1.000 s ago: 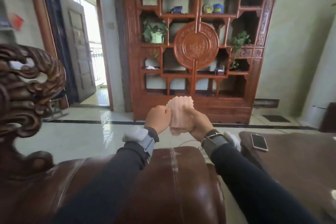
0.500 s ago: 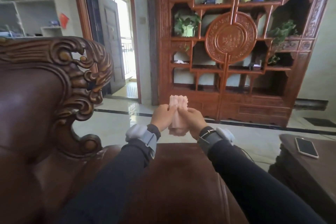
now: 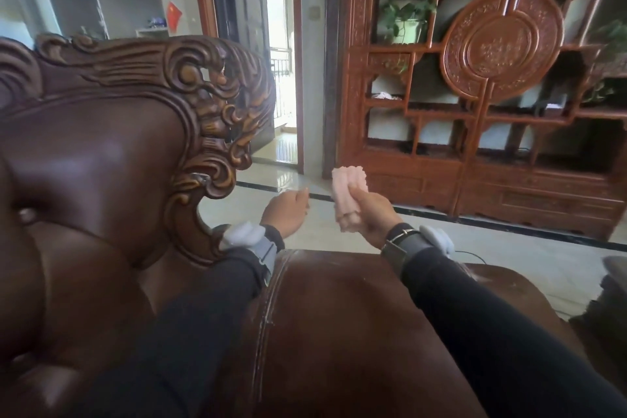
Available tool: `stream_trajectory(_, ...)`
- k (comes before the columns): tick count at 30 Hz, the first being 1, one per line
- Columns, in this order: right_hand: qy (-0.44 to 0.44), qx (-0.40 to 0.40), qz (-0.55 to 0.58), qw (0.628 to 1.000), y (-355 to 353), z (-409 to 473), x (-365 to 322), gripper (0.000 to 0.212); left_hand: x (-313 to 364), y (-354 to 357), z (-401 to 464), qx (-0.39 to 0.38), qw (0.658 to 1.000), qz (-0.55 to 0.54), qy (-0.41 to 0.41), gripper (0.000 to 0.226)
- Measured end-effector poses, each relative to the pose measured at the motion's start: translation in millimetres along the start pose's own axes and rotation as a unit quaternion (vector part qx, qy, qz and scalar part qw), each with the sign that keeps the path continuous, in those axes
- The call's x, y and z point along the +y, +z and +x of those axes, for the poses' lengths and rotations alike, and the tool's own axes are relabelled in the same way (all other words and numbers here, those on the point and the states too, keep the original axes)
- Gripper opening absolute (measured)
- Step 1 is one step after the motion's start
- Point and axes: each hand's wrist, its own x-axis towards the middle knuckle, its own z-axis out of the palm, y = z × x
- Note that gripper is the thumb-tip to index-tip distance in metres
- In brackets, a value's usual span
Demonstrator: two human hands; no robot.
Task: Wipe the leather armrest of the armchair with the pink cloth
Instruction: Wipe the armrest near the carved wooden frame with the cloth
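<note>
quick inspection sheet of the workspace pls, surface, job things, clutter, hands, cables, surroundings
surface: brown leather armrest of the armchair, glossy, faint pale streaks near its far end
job's things: pink cloth folded into a wad, held in the air beyond the armrest, not touching the leather
clutter: nothing seen on the armrest
grippers: right hand closed around the cloth; left hand empty, fingers loosely curled, apart from the cloth; both wrists wear grey bands
cables: thin dark wire on the floor past the armrest
surroundings: carved chair back at left, carved wooden display cabinet with potted plants ahead, open doorway, shiny tile floor
</note>
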Motion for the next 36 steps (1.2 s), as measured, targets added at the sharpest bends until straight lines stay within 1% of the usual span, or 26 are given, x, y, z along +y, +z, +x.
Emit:
stream_trajectory(3, 0.022, -0.036, -0.007, 0.999, 14, 7, 3, 0.045, -37, -16, 5, -0.003, 0.994, 0.109, -0.016, 0.051)
stream_trajectory(5, 0.038, -0.062, 0.007, 0.997, 26, 11, 6, 0.042, -59, -27, 10, 0.002, 0.986, 0.163, -0.033, 0.045)
stream_trajectory(7, 0.041, -0.079, 0.032, 0.996, 33, 15, 7, 0.039, -73, -34, 12, 0.004, 0.98, 0.193, -0.042, 0.038)
stream_trajectory(9, 0.029, -0.084, 0.023, 0.996, 45, 24, 10, 0.043, -88, -41, 15, 0.002, 0.976, 0.211, -0.046, 0.034)
stream_trajectory(11, 0.016, -0.055, -0.041, 0.998, 58, 32, 16, 0.042, -103, -45, 16, -0.002, 0.97, 0.236, -0.051, 0.031)
stream_trajectory(13, -0.005, -0.018, -0.151, 0.988, 69, 45, 26, 0.031, -116, -46, 19, -0.009, 0.963, 0.263, -0.055, 0.029)
stream_trajectory(14, -0.027, -0.006, -0.23, 0.973, 68, 49, 28, 0.025, -116, -44, 20, -0.013, 0.961, 0.273, -0.048, 0.028)
stream_trajectory(15, -0.049, -0.01, -0.289, 0.956, 70, 55, 31, 0.025, -118, -43, 22, -0.021, 0.958, 0.285, -0.041, 0.027)
stream_trajectory(16, -0.062, -0.021, -0.321, 0.945, 71, 57, 33, 0.022, -116, -41, 22, -0.028, 0.955, 0.295, -0.03, 0.026)
stream_trajectory(18, -0.069, -0.057, -0.353, 0.931, 77, 66, 39, 0.011, -119, -37, 28, -0.032, 0.948, 0.316, -0.02, 0.027)
stream_trajectory(20, -0.078, -0.068, -0.38, 0.919, 85, 77, 45, 0.009, -120, -36, 36, -0.035, 0.945, 0.326, -0.015, 0.029)
stream_trajectory(21, -0.084, -0.073, -0.408, 0.906, 90, 84, 50, 0.009, -121, -36, 38, -0.039, 0.945, 0.326, -0.012, 0.029)
stream_trajectory(22, -0.101, -0.073, -0.455, 0.882, 91, 90, 53, 0.018, -117, -37, 40, -0.041, 0.945, 0.323, -0.001, 0.03)
stream_trajectory(23, -0.114, -0.074, -0.51, 0.849, 96, 96, 58, 0.028, -118, -37, 42, -0.046, 0.946, 0.322, 0.003, 0.03)
stream_trajectory(24, -0.121, -0.072, -0.552, 0.822, 101, 101, 62, 0.034, -118, -37, 43, -0.052, 0.946, 0.321, 0.01, 0.031)
stream_trajectory(25, -0.124, -0.077, -0.58, 0.802, 106, 105, 67, 0.036, -119, -37, 44, -0.056, 0.945, 0.321, 0.016, 0.031)
stream_trajectory(26, -0.121, -0.084, -0.593, 0.792, 112, 110, 72, 0.034, -122, -36, 46, -0.057, 0.945, 0.322, 0.023, 0.03)
stream_trajectory(29, -0.103, -0.114, -0.614, 0.774, 127, 117, 90, 0.016, -124, -36, 47, -0.044, 0.947, 0.318, 0.031, 0.029)
stream_trajectory(31, -0.092, -0.148, -0.63, 0.756, 134, 117, 100, 0.017, -121, -36, 47, -0.035, 0.949, 0.311, 0.033, 0.029)
stream_trajectory(33, -0.077, -0.19, -0.619, 0.758, 140, 112, 99, 0.024, -120, -35, 46, -0.031, 0.951, 0.307, 0.031, 0.028)
stream_trajectory(34, -0.075, -0.207, -0.623, 0.751, 141, 110, 95, 0.029, -119, -35, 45, -0.028, 0.952, 0.304, 0.032, 0.027)
stream_trajectory(36, -0.089, -0.236, -0.654, 0.714, 141, 103, 83, 0.035, -118, -34, 45, -0.022, 0.953, 0.3, 0.034, 0.028)
